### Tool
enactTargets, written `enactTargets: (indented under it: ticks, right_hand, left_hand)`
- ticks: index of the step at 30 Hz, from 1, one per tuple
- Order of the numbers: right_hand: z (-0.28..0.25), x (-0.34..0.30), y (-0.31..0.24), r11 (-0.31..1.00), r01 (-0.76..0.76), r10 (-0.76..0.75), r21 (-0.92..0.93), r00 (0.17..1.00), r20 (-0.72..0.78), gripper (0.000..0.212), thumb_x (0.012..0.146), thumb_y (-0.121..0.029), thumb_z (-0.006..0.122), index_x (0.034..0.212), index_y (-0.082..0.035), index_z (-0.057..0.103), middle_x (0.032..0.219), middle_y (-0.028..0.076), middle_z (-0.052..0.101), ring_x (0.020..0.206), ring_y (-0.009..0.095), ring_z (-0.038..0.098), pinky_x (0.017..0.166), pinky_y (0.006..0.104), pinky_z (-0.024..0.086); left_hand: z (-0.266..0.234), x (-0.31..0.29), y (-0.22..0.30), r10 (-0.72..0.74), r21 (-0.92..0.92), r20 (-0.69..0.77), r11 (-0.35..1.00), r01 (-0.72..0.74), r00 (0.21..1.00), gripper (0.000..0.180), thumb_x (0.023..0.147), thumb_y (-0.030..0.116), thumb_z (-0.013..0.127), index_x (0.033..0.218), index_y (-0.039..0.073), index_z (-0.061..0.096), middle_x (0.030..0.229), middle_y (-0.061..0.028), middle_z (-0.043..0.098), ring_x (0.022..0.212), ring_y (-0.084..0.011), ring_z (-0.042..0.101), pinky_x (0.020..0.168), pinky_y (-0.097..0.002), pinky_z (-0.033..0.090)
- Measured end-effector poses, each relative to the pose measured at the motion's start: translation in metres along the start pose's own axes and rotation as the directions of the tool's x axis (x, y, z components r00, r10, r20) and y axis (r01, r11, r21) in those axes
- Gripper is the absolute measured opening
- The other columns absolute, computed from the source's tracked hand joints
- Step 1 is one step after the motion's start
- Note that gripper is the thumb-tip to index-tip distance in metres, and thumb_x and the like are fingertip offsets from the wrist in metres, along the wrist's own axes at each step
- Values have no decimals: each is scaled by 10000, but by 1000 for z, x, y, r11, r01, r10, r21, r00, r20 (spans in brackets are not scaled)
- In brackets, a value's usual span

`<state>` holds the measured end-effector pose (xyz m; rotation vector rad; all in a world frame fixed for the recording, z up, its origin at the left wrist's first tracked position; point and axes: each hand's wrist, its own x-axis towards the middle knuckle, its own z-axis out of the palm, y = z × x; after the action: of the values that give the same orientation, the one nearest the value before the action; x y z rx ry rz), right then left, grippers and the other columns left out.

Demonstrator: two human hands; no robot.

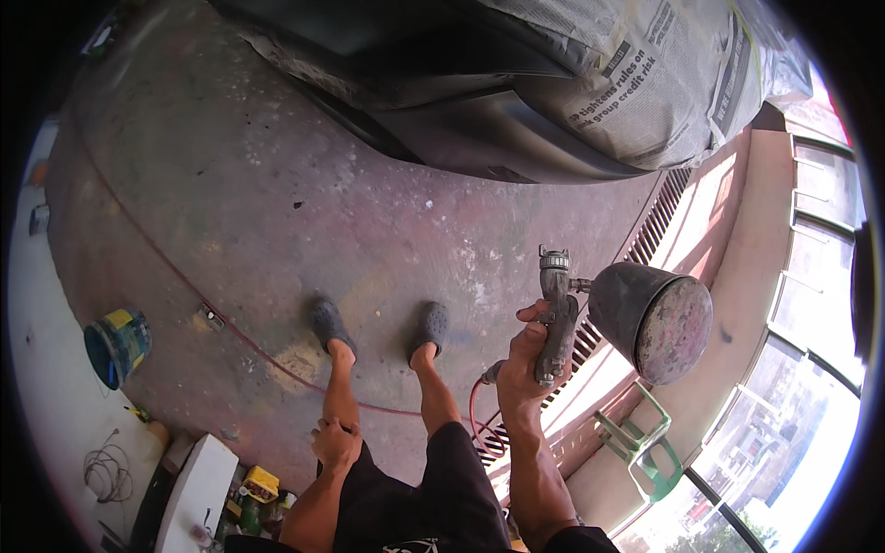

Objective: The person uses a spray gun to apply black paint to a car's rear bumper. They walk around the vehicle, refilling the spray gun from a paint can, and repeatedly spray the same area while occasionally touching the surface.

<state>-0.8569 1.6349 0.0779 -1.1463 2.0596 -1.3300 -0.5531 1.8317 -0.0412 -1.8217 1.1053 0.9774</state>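
Observation:
My right hand point(525, 359) grips the handle of a metal paint spray gun point(557, 318), held upright above the floor. A dark round paint cup point(636, 318) sticks out from the gun's right side, its lid point(678, 329) blotched with paint. From the handle's lower end a red air hose point(474, 405) hangs down and runs off across the floor. My left hand point(336, 444) is beside my left knee with its fingers curled; anything inside them is hidden. Ahead stands a vehicle's dark grey bumper point(479, 134), with newspaper masking point(645, 83) taped above it.
A slatted floor drain point(659, 214) runs along the right, beside a low wall and windows. A green plastic chair point(650, 452) stands there. At the left are a paint-stained bucket point(118, 348) and a white cabinet point(198, 493). The hose crosses the floor near my feet.

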Motion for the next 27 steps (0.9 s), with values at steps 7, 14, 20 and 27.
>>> enactTargets:
  ticks: [7, 14, 20, 27]
  right_hand:
    - [10, -14, -26, 996, 73, -79, 42, 980, 182, 416, 1103, -398, 657, 1197, 6, 660, 940, 35, 687, 657, 67, 543, 590, 254, 436]
    - [0, -12, -44, 999, 31, -42, 44, 960, 278, 258, 949, 7, 729, 1202, 10, 675, 978, 48, 725, 823, 119, 682, 762, 261, 554]
    - [-33, 10, -52, 991, -96, 97, 98, 995, -11, 225, 1115, -221, 633, 1141, -1, 673, 967, 24, 692, 734, 59, 566, 667, 243, 453]
    - [-19, 4, -73, 997, -73, 74, 27, 997, -25, 401, 1116, -460, 616, 1158, -62, 620, 897, 22, 619, 572, 26, 423, 482, 208, 323]
  left_hand:
    - [18, 4, -11, -2, -45, -31, 999, 0, 1000, 577, 991, 476, 630, 1383, 53, 649, 1431, -210, 572, 1290, -429, 595, 1003, -543, 582]
    - [20, 3, -12, -17, -56, -58, 998, 14, 998, 555, 987, 494, 625, 1358, 83, 672, 1392, -192, 592, 1284, -412, 606, 1002, -532, 589]
    - [12, -1, -10, 10, -103, -14, 995, -11, 1000, 565, 1018, 462, 613, 1367, 19, 642, 1408, -219, 566, 1287, -439, 582, 981, -541, 600]
    - [21, -1, -22, 8, -168, -87, 985, -23, 996, 534, 1014, 465, 624, 1317, 27, 662, 1367, -213, 593, 1242, -439, 613, 960, -534, 608]
